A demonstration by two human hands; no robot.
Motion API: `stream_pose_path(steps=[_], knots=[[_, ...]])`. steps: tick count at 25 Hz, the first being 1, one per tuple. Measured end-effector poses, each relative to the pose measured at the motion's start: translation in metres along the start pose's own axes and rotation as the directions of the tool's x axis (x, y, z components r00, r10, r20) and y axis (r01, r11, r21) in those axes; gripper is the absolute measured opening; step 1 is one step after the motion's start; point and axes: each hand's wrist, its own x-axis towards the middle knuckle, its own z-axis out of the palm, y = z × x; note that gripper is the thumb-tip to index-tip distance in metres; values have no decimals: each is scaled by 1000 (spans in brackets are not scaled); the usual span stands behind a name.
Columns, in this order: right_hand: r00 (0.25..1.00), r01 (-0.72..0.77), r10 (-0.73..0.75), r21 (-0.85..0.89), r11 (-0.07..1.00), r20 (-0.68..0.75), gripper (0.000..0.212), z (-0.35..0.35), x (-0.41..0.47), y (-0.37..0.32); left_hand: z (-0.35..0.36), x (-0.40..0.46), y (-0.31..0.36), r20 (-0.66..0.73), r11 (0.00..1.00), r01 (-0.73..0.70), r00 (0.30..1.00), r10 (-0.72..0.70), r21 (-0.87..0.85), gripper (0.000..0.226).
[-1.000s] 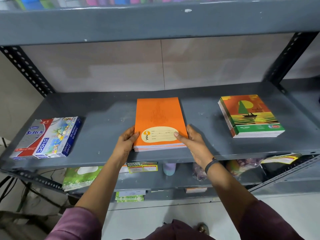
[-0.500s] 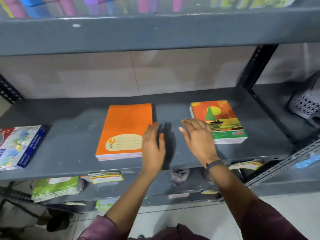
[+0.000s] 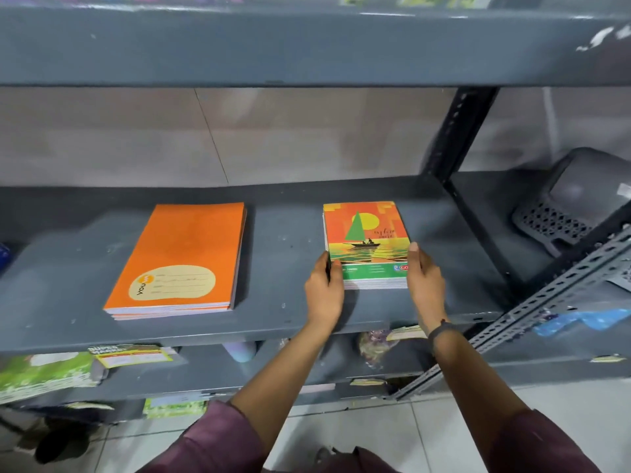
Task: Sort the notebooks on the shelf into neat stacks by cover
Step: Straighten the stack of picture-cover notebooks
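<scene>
Two notebook stacks lie on the grey metal shelf (image 3: 280, 268). The orange-cover stack (image 3: 181, 257) rests left of centre, squared up, with nothing touching it. The sailboat-cover stack (image 3: 367, 233) lies to the right. My left hand (image 3: 324, 288) presses against that stack's left edge near its front corner. My right hand (image 3: 423, 278) presses against its right edge, thumb on the cover. Both hands clasp the stack from its two sides while it stays flat on the shelf.
A black perforated upright (image 3: 454, 131) stands behind the sailboat stack on the right. A dark plastic basket (image 3: 573, 206) sits on the adjoining shelf at far right. Green packets (image 3: 44, 373) and labels lie on the lower shelf. A slanted metal rail (image 3: 532, 308) crosses at right.
Both hands left the orange stack, crossed the bare shelf to the right, and now grip the sides of the sailboat stack. The view has also swung right.
</scene>
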Motion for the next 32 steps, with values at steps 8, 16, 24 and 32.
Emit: stream_pose_path(steps=[8, 16, 24, 32], knots=[[999, 20, -23, 69, 997, 48, 47, 27, -8, 3, -18, 8, -11, -111, 997, 44, 993, -38, 59, 33], [993, 11, -21, 91, 996, 114, 42, 61, -33, -13, -55, 9, -24, -189, 996, 85, 979, -77, 35, 34], [992, 8, -23, 116, 993, 122, 41, 64, -32, -13, -60, 5, -20, -180, 995, 80, 981, -69, 56, 33], [979, 203, -202, 26, 979, -25, 39, 44, -66, -23, -92, -34, 3, -103, 918, -223, 958, 269, 328, 36]])
